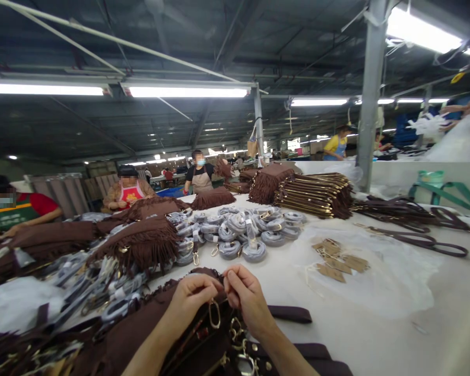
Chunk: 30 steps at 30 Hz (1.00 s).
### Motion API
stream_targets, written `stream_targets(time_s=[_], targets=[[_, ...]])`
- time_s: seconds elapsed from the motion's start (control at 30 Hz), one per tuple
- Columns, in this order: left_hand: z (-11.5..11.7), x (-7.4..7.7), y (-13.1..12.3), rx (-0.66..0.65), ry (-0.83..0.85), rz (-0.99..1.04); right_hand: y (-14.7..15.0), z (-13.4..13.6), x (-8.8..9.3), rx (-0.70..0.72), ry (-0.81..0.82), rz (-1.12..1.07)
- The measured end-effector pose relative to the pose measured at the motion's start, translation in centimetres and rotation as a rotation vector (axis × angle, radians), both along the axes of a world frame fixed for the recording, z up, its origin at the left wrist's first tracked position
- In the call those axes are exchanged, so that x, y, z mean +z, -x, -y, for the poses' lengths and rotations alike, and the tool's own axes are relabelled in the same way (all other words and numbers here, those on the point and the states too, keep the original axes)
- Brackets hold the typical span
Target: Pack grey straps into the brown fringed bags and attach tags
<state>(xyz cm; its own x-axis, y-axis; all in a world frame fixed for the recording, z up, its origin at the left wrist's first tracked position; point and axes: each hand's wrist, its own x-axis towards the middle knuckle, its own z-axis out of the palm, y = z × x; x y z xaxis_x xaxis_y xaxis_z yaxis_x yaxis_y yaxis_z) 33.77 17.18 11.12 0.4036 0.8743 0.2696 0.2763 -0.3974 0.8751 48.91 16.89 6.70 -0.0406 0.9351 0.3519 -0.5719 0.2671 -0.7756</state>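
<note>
Both my hands meet low in the middle of the view, over a dark brown bag [149, 334] lying on the white table [376, 334]. My left hand [191, 297] is closed in a pinch, and a gold oval clasp [214, 313] hangs just below its fingers. My right hand [245, 295] is closed too, its fingertips pressed against the left hand's at the bag's top edge. Gold rings and buckles [238, 339] show on the bag under my wrists. A brown strap [290, 313] runs out to the right.
Wrapped grey strap coils [238, 232] lie ahead, brown fringed bags [141, 243] to the left, and tan tags on clear plastic [337, 261] to the right. A stack of gold-trimmed pieces [317, 196] and long straps [415, 230] stand further back. Other people work across the table at the left.
</note>
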Motion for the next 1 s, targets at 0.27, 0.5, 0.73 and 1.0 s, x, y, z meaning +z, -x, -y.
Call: stream_targets(time_s=[0.27, 0.5, 0.73, 1.0], targets=[[-0.3, -0.4, -0.8, -0.185, 0.085, -0.147, 0.1, 0.0, -0.2, -0.039, -0.012, 0.058], [-1.0, -1.6, -0.4, 0.011, 0.175, -0.015, -0.6, -0.9, -1.1, -0.208, 0.227, 0.015], [-1.0, -1.3, -0.7, 0.02, 0.177, 0.019, 0.4, -0.8, -2.0, -0.059, 0.175, 0.16], [-0.9, -1.5, -0.7, 0.046, 0.117, -0.008, 0.4, -0.7, -1.9, -0.019, 0.189, 0.048]])
